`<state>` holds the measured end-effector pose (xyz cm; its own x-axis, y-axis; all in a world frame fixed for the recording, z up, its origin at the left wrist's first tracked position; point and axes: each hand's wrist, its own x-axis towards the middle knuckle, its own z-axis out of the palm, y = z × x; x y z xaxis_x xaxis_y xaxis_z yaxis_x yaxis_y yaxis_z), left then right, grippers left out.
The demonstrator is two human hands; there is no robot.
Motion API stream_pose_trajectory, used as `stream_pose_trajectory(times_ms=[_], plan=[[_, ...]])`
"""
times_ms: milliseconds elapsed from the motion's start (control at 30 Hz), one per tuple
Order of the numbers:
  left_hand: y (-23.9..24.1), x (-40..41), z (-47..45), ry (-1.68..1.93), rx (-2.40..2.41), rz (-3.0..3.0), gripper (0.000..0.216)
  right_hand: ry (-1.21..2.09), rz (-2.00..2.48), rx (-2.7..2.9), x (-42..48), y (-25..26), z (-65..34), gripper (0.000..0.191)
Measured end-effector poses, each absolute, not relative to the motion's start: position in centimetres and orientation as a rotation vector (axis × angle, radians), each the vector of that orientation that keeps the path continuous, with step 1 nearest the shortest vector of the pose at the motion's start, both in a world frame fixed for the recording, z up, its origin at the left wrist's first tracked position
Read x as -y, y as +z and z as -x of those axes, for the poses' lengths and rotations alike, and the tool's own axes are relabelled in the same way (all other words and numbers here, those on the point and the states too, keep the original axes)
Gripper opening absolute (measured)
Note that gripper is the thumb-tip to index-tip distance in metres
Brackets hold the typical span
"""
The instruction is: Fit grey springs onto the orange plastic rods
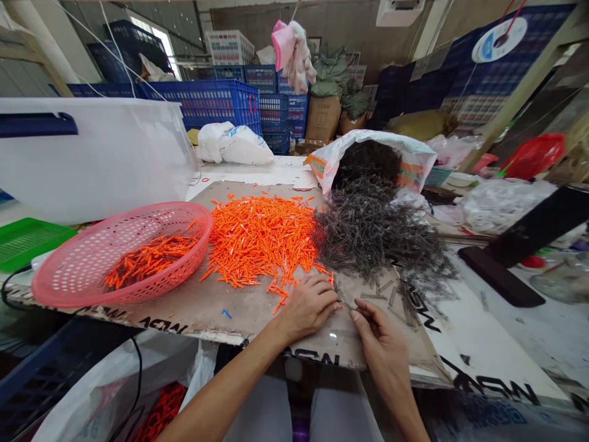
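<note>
My left hand [307,307] rests knuckles-up on the cardboard sheet [239,310], fingers curled and pinched at one end of a thin dark metal spring [344,299]. My right hand [383,344] sits just right of it, thumb and fingers pinching the spring's other end. A heap of small orange plastic pieces [260,236] lies directly beyond my left hand. A pile of dark metal springs [377,233] spreads beyond my right hand, spilling from a white sack [414,156].
A pink perforated basket [87,264] with orange pieces stands at the left edge. Behind it are a large translucent bin [92,156], a green tray [23,239] and blue crates [216,101]. A black slanted object [519,245] and plastic bags lie to the right.
</note>
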<state>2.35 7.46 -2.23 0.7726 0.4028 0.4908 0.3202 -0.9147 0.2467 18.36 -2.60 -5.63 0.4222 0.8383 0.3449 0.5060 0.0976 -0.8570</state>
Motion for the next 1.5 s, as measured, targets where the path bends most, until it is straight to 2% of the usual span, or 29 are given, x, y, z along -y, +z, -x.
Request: stream_pose_trajectory(times_ms=[400,867,1033,1233,1367,1500], plan=[[-2.1,-7.1,-2.4,0.885,-0.580,-2.754,0.024,0.673,1.467,1.137,2.5,-6.0,-19.0,0.035],[-2.7,-7.3,-2.5,1.048,-0.647,-2.611,0.033,0.133,1.623,1.281,3.0,-6.2,-17.9,0.033],[-2.2,-7.1,-2.2,0.964,-0.539,-2.711,0.022,-0.034,1.646,1.299,3.1,-5.8,-18.6,0.037],[-2.3,-7.1,-2.0,0.788,-0.518,-2.814,0.015,-0.125,1.740,1.604,4.0,-6.8,-20.7,0.041],[-2.1,-6.9,-2.1,0.846,-0.587,-2.714,0.026,-0.148,1.746,1.632,4.0,-7.0,-21.2,0.038],[-1.8,-6.7,-2.1,0.967,-0.793,-2.645,0.011,-0.186,1.737,1.717,1.7,-5.5,-20.8,0.030]])
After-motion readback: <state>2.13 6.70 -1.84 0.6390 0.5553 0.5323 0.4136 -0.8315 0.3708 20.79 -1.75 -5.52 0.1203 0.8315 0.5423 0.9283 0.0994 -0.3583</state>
